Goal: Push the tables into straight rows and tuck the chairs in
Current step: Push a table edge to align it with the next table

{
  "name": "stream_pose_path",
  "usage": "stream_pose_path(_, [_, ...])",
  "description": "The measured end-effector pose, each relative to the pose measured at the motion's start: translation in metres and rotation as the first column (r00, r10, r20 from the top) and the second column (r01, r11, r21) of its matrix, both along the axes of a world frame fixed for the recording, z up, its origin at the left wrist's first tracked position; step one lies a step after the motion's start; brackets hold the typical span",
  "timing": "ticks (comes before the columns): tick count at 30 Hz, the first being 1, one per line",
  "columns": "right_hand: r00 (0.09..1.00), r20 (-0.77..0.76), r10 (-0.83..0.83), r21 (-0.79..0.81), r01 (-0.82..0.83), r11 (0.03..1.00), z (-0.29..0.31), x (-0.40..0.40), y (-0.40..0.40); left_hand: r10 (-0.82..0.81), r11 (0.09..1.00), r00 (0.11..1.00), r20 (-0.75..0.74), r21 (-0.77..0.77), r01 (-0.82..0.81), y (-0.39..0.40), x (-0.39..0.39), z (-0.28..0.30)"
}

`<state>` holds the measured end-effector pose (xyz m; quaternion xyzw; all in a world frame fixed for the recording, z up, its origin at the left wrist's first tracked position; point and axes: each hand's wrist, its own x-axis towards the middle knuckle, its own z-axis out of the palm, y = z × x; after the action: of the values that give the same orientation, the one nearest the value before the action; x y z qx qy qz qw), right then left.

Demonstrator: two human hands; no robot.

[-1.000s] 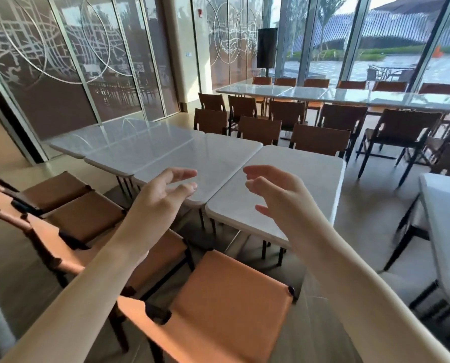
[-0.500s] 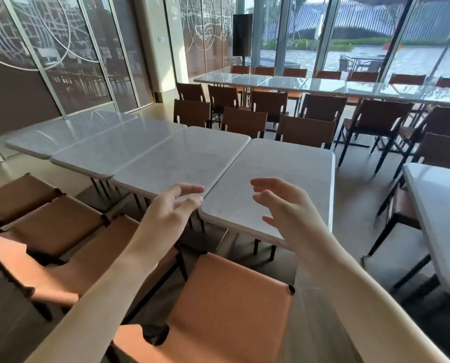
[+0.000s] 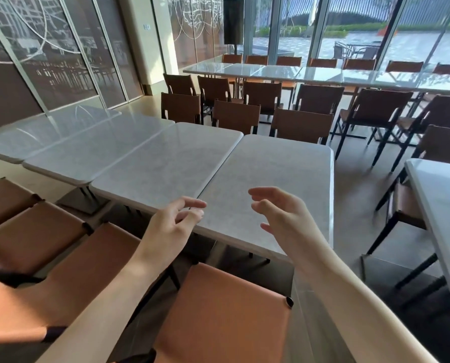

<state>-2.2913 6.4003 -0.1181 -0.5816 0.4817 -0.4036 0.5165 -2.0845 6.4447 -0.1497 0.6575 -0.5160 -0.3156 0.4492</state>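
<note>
Marble-topped end table (image 3: 278,179) sits askew beside its neighbour (image 3: 166,163); left hand (image 3: 171,226) and right hand (image 3: 284,216) hover relaxed, holding nothing, likely about to grip its near edge and square it.

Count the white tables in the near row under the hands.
4: nearest table, second table, third table, far-left table by the wall.

Black speaker (image 3: 233,20) on stand, patterned glass panels (image 3: 61,48) (white linework), patio outside (image 3: 415,45)
</note>
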Motion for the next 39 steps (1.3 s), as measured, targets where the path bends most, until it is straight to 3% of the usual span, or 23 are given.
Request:
stream_pose_path(12, [0.984, -0.172, 0.044, 0.062, -0.034, 0.998, -0.077, 0.051, -0.069, -0.071, 0.991, 0.984, 0.166, 0.127, 0.050, -0.075, 0.045, -0.085])
stream_pose_path(21, [0.934, -0.352, -0.064, 0.072, 0.095, 0.993, -0.161, 0.123, -0.120, -0.371, 0.928, 0.849, 0.377, 0.185, 0.323, -0.171, 0.112, -0.171])
stream_pose_path(28, [0.863, -0.493, -0.110, 0.063, 0.162, 0.985, -0.243, 0.156, -0.152, -0.524, 0.847, 0.636, 0.567, 0.269, 0.458, -0.235, 0.138, -0.254])
stream_pose_path(32, [0.799, -0.590, -0.116, 0.061, 0.188, 0.980, -0.284, 0.150, -0.164, -0.587, 0.781, 0.456, 0.669, 0.322, 0.535, -0.266, 0.140, -0.293])
stream_pose_path(34, [0.731, -0.672, -0.118, 0.028, 0.183, 0.983, -0.304, 0.145, -0.172, -0.607, 0.748, 0.369, 0.704, 0.347, 0.566, -0.282, 0.137, -0.310])
stream_pose_path(39, [0.463, -0.885, -0.058, -0.022, 0.083, 0.996, -0.345, 0.123, -0.199, -0.631, 0.669, 0.162, 0.759, 0.426, 0.609, -0.315, 0.120, -0.339])
